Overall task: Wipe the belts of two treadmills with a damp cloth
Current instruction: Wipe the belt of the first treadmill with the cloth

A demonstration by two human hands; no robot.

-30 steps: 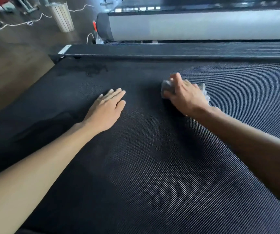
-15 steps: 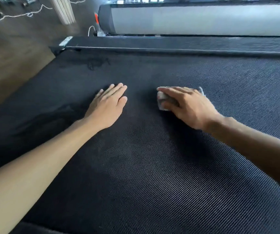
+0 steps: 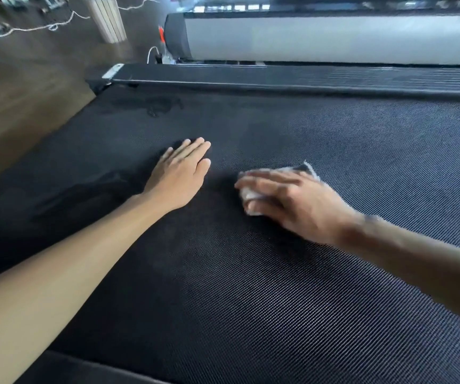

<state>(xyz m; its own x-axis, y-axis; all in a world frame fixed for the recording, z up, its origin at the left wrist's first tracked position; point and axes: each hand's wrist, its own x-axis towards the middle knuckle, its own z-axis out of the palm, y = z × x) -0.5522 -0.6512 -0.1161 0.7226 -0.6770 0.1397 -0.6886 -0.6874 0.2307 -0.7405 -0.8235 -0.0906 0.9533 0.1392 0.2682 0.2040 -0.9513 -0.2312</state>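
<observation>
A black ribbed treadmill belt (image 3: 251, 300) fills most of the view. My left hand (image 3: 180, 176) lies flat on it, palm down, fingers together, holding nothing. To its right, my right hand (image 3: 292, 202) presses a small grey-white cloth (image 3: 305, 169) onto the belt; the cloth shows past the fingertips and behind the knuckles, the remainder hidden under the hand. Dark wet patches (image 3: 159, 105) mark the belt near its far left corner. A second treadmill (image 3: 320, 37) with a pale side panel stands beyond.
A black side rail (image 3: 278, 80) runs along the belt's far edge. Brown wooden floor (image 3: 24, 106) lies to the left, with a white cable (image 3: 43, 26) and a pale slatted bin (image 3: 107, 20) at the far left.
My right hand has dragged the cloth toward me and a little to the right across the belt. My left hand has stayed flat in the same spot.
</observation>
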